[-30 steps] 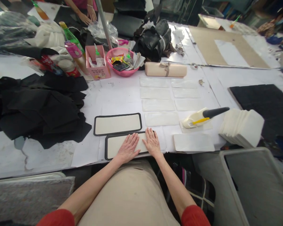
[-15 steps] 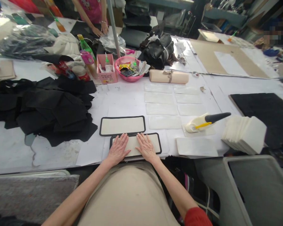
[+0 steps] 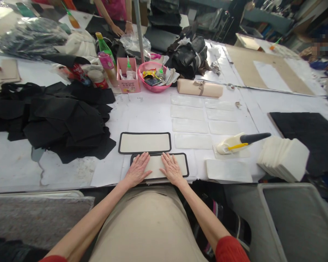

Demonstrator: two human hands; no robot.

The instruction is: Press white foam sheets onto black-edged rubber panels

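Note:
A cream panel with a black rounded border (image 3: 155,167) lies at the table's front edge. My left hand (image 3: 138,169) rests flat on its left part, fingers spread. On its right part lies my right hand (image 3: 171,169), also flat with fingers apart. Just behind is a second cream panel with a black border (image 3: 144,142), which neither hand touches. To the right, translucent pale rectangles (image 3: 193,141) lie in two columns. A cream glue container with a yellow brush (image 3: 229,144) stands beyond them, behind a stack of white sheets (image 3: 228,170).
Black fabric pieces (image 3: 68,120) are heaped at left. A pink box (image 3: 128,82), a pink basket (image 3: 153,85) and a beige roll (image 3: 199,88) stand farther back. White pieces (image 3: 284,158) and a grey bin (image 3: 303,218) are at right. Another person's hands (image 3: 123,30) are across the table.
The view has shifted slightly, so the table's contents appear a little farther right. Both hands remain flat on the front panel.

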